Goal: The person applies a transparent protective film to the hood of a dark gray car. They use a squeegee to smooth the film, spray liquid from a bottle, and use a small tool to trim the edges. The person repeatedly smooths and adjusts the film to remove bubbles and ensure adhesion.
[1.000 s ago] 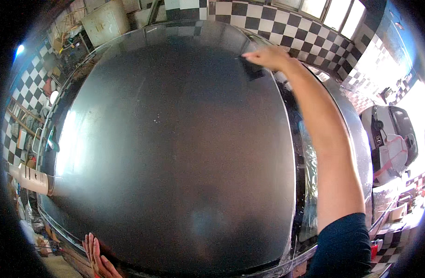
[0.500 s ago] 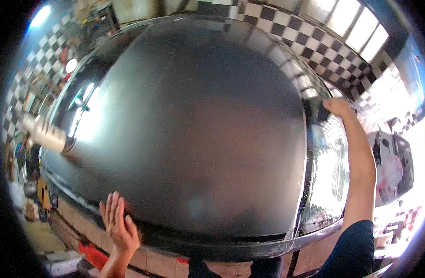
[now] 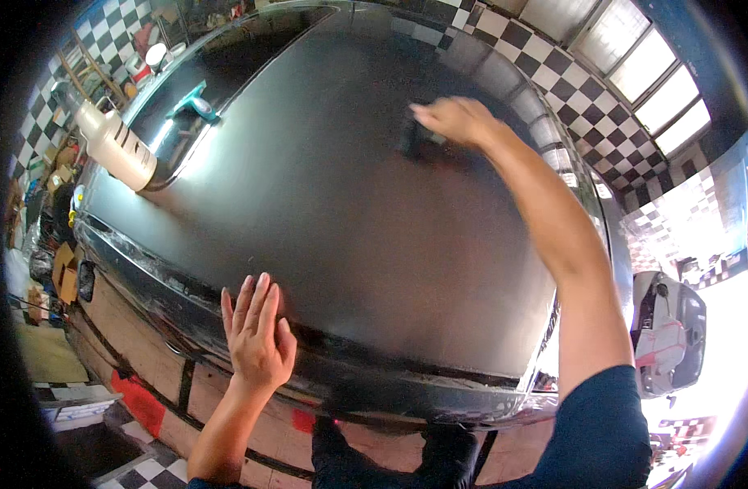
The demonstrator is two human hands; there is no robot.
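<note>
Now the right hand (image 3: 457,121), gripping a dark, blurred flat tool (image 3: 408,135), has swung inward from the three-o'clock edge to one o'clock on the smooth black car roof (image 3: 349,236), putting the work there; the left hand (image 3: 258,342) lies open at seven.

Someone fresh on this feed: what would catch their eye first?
Probably the broad, dark car roof filling the middle, with the right hand gripping a dark pad over its far part. The left hand lies open at the near edge. Next, the beige spray bottle at the left, and the black-and-white checkered wall at upper right.
</note>
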